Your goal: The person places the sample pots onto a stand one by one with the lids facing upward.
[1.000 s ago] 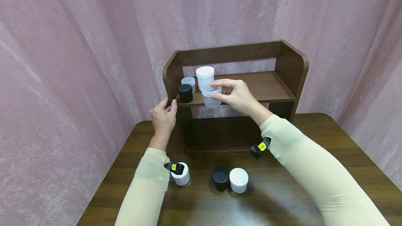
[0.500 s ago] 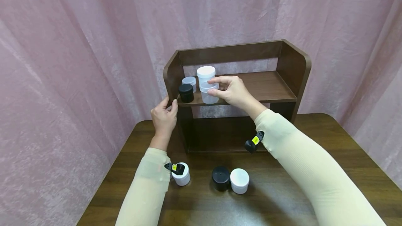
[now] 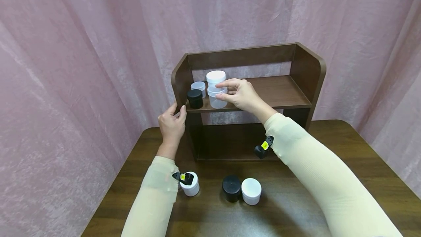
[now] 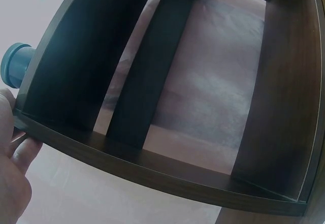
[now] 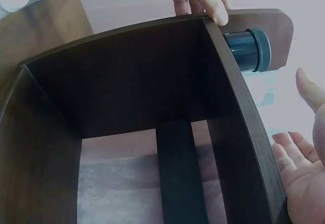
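Note:
My left hand (image 3: 171, 123) grips the left side panel of a brown wooden shelf unit (image 3: 276, 90), thumb at the front edge. My right hand (image 3: 241, 95) pinches a clear plastic jar (image 3: 217, 101) by its upper part, at the front edge of the upper board. Behind it stands a taller jar with a white lid (image 3: 216, 75), partly hidden by the clear jar. Left of these are a small black jar (image 3: 195, 99) and a small translucent jar (image 3: 198, 85). The right wrist view shows the right hand's (image 5: 307, 173) thumb and fingers spread apart; glare washes out the held jar.
On the brown table (image 3: 342, 149) before the shelf, a black jar (image 3: 231, 188) and a white jar (image 3: 251, 191) stand side by side. Another white jar (image 3: 191, 186) is near the left wrist camera. A pink curtain (image 3: 98, 65) hangs behind.
My right hand has moved left and slightly up with the clear jar, from in front of the shelf to the upper board's front edge. The left hand keeps its grip on the panel.

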